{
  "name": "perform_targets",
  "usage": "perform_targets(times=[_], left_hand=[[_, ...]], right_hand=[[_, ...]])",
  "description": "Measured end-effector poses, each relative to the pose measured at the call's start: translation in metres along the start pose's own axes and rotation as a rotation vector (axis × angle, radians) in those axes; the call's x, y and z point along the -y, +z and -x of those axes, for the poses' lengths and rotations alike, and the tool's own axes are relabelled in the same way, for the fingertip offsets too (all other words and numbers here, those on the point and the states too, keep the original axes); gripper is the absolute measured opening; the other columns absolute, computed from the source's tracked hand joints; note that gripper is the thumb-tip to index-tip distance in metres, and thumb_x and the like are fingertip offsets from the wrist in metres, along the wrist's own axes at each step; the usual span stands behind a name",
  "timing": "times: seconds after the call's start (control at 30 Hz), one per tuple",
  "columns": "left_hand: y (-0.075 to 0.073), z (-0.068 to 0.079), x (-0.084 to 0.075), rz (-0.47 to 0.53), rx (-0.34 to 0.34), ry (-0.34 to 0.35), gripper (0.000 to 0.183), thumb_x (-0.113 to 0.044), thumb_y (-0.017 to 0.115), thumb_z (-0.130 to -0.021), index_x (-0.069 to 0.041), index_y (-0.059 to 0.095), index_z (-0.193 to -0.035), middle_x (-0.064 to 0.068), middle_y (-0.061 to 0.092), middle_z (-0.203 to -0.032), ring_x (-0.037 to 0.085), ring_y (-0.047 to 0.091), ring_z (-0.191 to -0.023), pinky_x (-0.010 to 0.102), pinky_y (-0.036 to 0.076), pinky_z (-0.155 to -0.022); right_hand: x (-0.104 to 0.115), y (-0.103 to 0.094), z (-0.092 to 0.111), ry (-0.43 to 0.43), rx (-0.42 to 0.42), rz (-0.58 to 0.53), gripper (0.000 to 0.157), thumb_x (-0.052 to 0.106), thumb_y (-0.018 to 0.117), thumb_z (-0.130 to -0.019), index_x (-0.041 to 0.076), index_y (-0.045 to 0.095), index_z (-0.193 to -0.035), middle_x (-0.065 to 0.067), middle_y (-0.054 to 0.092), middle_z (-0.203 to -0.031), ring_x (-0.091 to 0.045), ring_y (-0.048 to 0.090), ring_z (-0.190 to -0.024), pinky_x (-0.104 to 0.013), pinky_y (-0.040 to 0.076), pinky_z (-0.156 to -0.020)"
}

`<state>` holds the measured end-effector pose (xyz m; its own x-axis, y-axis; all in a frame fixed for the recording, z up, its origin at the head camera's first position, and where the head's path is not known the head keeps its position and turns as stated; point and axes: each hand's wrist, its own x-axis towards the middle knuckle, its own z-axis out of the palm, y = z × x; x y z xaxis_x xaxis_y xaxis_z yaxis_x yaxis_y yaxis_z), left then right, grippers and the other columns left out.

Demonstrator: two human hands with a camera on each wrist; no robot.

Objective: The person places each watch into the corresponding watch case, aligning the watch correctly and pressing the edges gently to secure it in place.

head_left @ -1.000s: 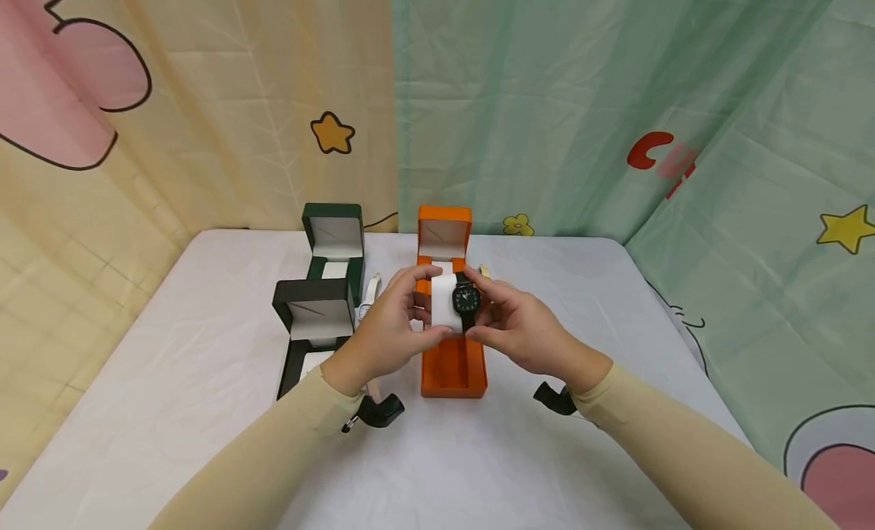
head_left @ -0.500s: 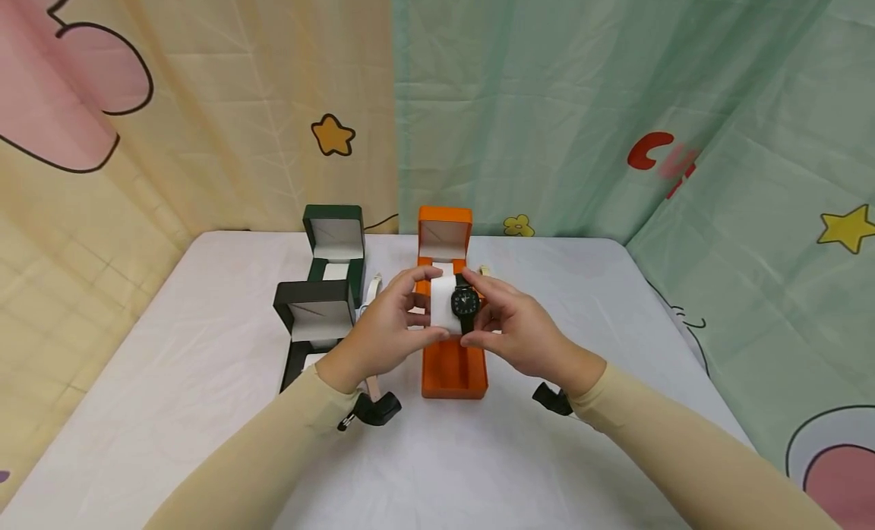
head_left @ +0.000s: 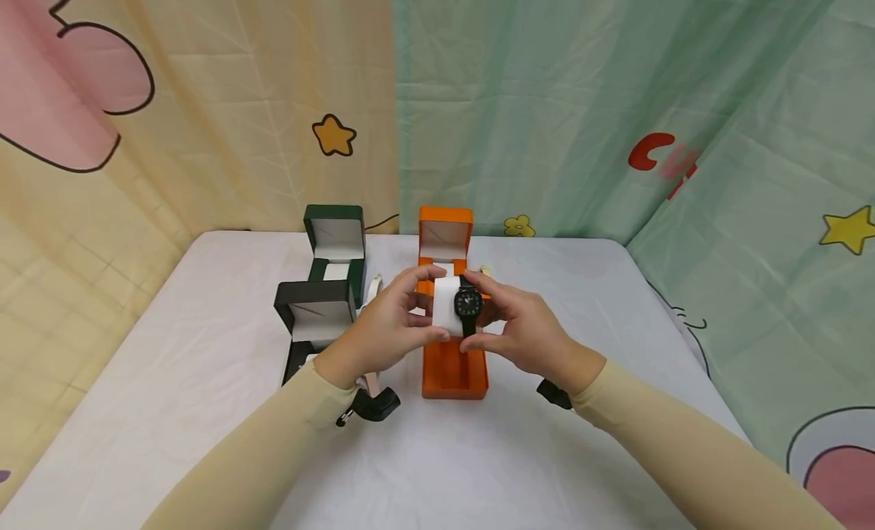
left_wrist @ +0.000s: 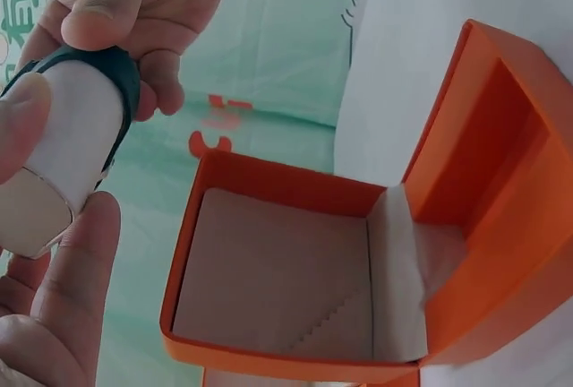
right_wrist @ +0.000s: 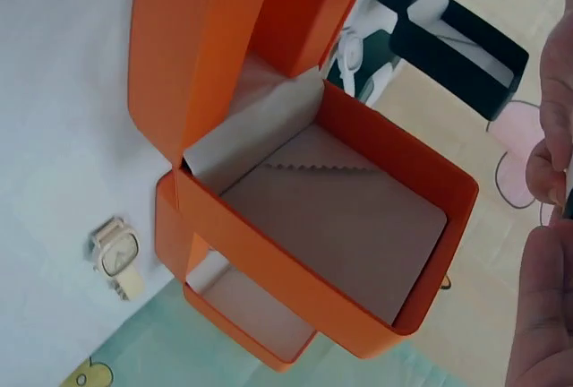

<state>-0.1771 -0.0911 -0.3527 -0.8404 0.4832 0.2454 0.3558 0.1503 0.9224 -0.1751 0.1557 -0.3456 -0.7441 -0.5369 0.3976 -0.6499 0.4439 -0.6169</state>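
Note:
A white watch cushion [head_left: 446, 310] is held up over the front orange watch box [head_left: 454, 369] in the head view. Around its right part goes a black watch [head_left: 468, 302], dial facing up. My left hand [head_left: 393, 317] grips the cushion's left side between thumb and fingers. With thumb and index finger at the two ends of the strap, my right hand [head_left: 529, 329] holds the watch from the right. In the left wrist view the dark strap [left_wrist: 121, 78] wraps the cushion [left_wrist: 76, 118]. That box stands open, its base bare orange inside and its lid lined in grey [right_wrist: 349, 226].
Behind stands another open orange box [head_left: 445, 219]. To the left are an open green box [head_left: 335, 226] and an open black box [head_left: 314, 310]. A white watch [head_left: 374, 287] lies near them, a cream watch [right_wrist: 116, 248] right of the orange boxes. Curtains hang behind the table.
Both hands stay over the front orange box with cushion and watch, shifting only slightly. My right thumb has slid a little lower at the strap's near end.

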Motion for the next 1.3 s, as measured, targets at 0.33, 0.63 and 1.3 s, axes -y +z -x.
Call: perform_targets(times=[0.33, 0.63, 1.3], left_hand=[[0.001, -0.001, 0.003, 0.008, 0.018, -0.002, 0.080, -0.001, 0.081, -0.089, -0.011, 0.038, -0.155, 0.008, 0.041, -0.156, 0.029, 0.065, -0.114, 0.030, 0.062, -0.093], [-0.002, -0.001, 0.002, 0.034, 0.041, -0.019, 0.078, 0.003, 0.081, -0.088, -0.010, 0.039, -0.152, 0.010, 0.043, -0.154, 0.030, 0.066, -0.113, 0.032, 0.064, -0.089], [0.004, -0.002, 0.010, -0.023, 0.048, -0.012, 0.080, 0.000, 0.085, -0.086, -0.011, 0.042, -0.153, 0.010, 0.053, -0.136, 0.032, 0.063, -0.106, 0.028, 0.064, -0.087]], right_hand=[[-0.002, 0.006, 0.003, -0.008, 0.003, -0.030, 0.104, 0.012, 0.093, -0.074, 0.004, 0.038, -0.162, -0.016, 0.064, -0.128, -0.017, 0.072, -0.093, -0.029, 0.064, -0.088], [-0.008, -0.011, -0.001, 0.070, 0.123, -0.203, 0.090, -0.003, 0.084, -0.083, 0.006, 0.040, -0.161, -0.018, 0.071, -0.126, -0.022, 0.074, -0.096, -0.032, 0.064, -0.088], [-0.007, -0.004, -0.001, 0.082, 0.153, -0.064, 0.097, 0.011, 0.088, -0.082, 0.001, 0.034, -0.162, -0.017, 0.066, -0.143, -0.024, 0.076, -0.109, -0.033, 0.062, -0.095]])
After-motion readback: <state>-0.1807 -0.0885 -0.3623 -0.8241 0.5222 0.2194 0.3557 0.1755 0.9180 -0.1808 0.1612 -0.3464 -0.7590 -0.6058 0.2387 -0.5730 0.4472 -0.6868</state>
